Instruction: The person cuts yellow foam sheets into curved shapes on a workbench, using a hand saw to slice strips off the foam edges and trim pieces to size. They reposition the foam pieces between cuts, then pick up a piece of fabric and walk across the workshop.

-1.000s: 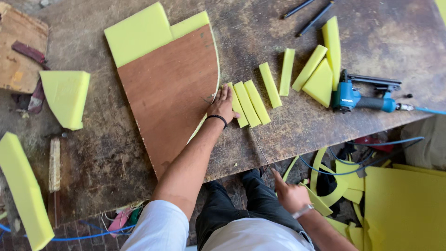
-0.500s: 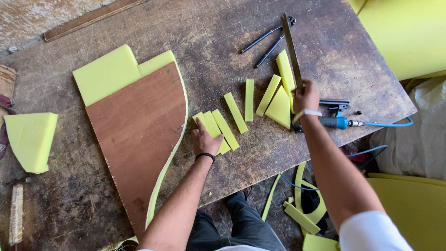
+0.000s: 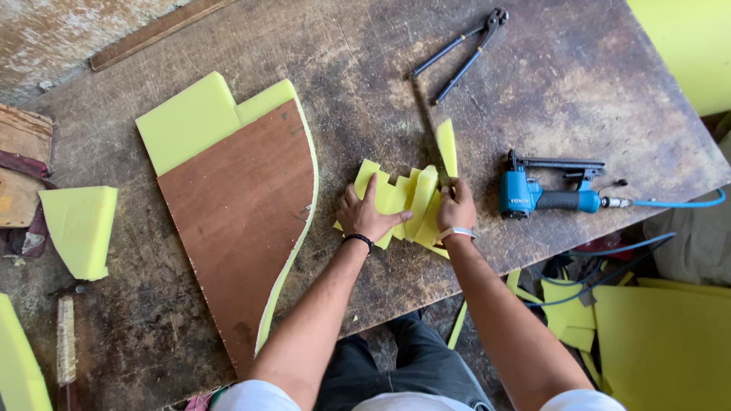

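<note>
Several yellow foam strips (image 3: 411,194) lie bunched together on the worn wooden table (image 3: 365,68). My left hand (image 3: 367,217) presses flat on the left side of the bunch, fingers spread. Against the right side rests my right hand (image 3: 455,205), fingers curled on the strips' edge. One strip (image 3: 447,146) pokes up beyond the bunch. Left of my hands lies a curved brown plywood panel (image 3: 236,221) on a yellow foam sheet (image 3: 190,118) cut to its outline.
A blue pneumatic stapler (image 3: 544,194) with a blue hose (image 3: 681,203) lies right of my hands. Black long-handled pincers (image 3: 461,49) lie at the back. A foam wedge (image 3: 80,228) and a brush (image 3: 66,339) sit at the left. Foam scraps (image 3: 655,342) cover the floor.
The strips were spread out in a row; both hands have pushed them together into one bunch. My right hand came off the far strips by the stapler and moved left.
</note>
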### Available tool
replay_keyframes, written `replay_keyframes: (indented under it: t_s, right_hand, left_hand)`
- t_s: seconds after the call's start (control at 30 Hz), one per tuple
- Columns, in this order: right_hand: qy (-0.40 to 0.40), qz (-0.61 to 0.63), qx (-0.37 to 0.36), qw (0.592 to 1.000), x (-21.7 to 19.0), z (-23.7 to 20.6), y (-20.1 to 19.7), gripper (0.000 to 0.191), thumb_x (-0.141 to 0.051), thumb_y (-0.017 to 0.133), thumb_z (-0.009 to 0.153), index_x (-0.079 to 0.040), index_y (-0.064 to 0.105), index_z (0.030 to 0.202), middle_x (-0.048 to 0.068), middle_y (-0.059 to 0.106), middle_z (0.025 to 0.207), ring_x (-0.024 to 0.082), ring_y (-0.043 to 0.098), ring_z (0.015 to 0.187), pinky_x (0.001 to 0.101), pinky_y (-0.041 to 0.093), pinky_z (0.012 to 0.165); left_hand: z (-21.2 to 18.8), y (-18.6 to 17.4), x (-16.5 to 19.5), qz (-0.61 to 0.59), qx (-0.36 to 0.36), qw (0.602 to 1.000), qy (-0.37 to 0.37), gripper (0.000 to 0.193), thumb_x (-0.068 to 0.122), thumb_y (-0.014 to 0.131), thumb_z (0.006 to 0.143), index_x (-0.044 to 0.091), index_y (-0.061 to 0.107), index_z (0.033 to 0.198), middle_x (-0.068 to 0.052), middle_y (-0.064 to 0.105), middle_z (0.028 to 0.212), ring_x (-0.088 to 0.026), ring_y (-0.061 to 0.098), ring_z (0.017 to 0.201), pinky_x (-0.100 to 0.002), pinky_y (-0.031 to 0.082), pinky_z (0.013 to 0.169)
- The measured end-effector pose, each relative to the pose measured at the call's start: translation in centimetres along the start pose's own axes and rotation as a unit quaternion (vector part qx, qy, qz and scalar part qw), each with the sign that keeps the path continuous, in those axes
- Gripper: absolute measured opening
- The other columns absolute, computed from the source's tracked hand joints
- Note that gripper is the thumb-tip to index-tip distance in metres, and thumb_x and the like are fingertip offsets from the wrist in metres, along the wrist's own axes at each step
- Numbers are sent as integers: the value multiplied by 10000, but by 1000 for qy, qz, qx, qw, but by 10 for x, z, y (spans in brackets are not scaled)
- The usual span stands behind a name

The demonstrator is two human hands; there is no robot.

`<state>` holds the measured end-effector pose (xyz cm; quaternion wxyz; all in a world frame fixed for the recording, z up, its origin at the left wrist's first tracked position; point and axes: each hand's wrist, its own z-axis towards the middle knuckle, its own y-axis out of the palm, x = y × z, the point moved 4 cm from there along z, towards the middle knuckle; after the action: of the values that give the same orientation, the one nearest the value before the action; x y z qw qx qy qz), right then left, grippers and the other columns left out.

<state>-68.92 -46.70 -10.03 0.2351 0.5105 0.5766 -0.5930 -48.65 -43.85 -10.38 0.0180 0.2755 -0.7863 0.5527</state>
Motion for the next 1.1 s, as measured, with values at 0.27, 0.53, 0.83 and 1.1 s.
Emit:
replay_keyframes:
  t_s: [0.27,0.53,0.83,1.1]
  right_hand:
    - [43,232,-17,972,74,-84,-36,272,-34,627,992,-68,568,1255,74,645,1101,133,582,983,284,504,852]
    - [32,164,233,958,156,-244,-253,337,23,611,985,-50,541,1306,33,595,1171,131,552,1075,262,470,946]
    - [157,-419,509,735,161,-541,-531,285,115,674,910,-27,639,1155,195,621,1248,313,654,1093,382,571,885]
    - [134,218,466,847,221,-427,-413,183,-28,597,942,-65,600,1122,20,625,775,87,588,586,230,490,494]
  left_hand:
    - [-72,55,34,-204,-42,957,201,1279,452,955,568,191,261,1609,-207,534,1438,-362,540,1311,-478,477,1066]
    - [-240,153,121,-383,-370,759,376,1055,390,911,746,64,347,1575,-165,604,1456,-260,620,1332,-381,521,1128]
    - [-386,238,235,247,-419,612,623,1106,736,664,776,134,255,1608,-227,249,1655,-434,169,1552,-648,225,1201]
    - [-244,195,168,-18,-416,771,482,655,448,718,876,82,605,1408,-158,667,1347,-276,617,1275,-394,467,1085]
